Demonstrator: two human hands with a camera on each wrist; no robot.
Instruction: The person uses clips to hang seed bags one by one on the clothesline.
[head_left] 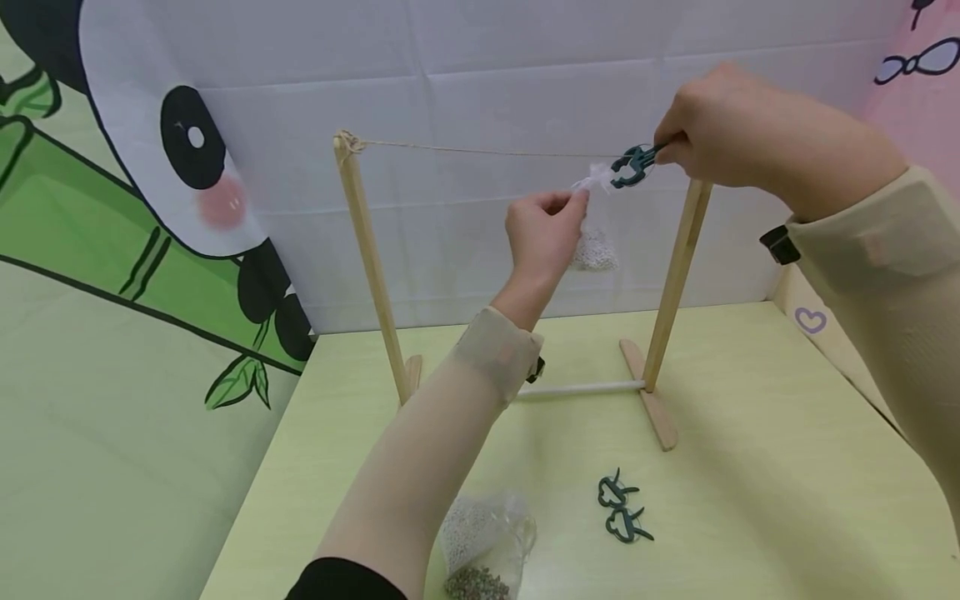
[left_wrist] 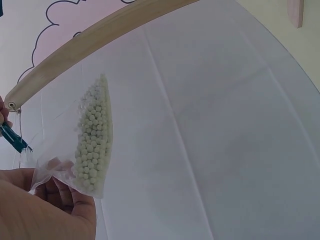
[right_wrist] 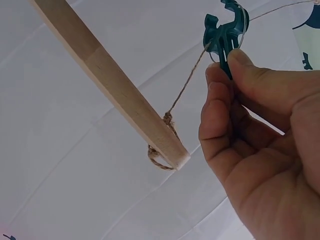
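My left hand (head_left: 546, 237) pinches the upper part of a clear plastic bag (head_left: 597, 225) holding small white pellets, and the bag hangs just under the string (head_left: 480, 152). In the left wrist view the pellets (left_wrist: 92, 140) bulge at one end of the bag. My right hand (head_left: 723, 129) squeezes the handles of a dark green clip (head_left: 632, 166) between thumb and fingers. Its jaws stand apart, right at the string and the bag's top edge. The right wrist view shows the green clip (right_wrist: 227, 32) close up, with the string passing by it.
Two wooden posts (head_left: 367, 250) carry the string, and a white bar (head_left: 581, 389) joins them low down. Two more green clips (head_left: 622, 506) lie on the table (head_left: 735, 500). Near the front, partly behind my left arm, lie bags of white and grey-green pellets (head_left: 480, 542).
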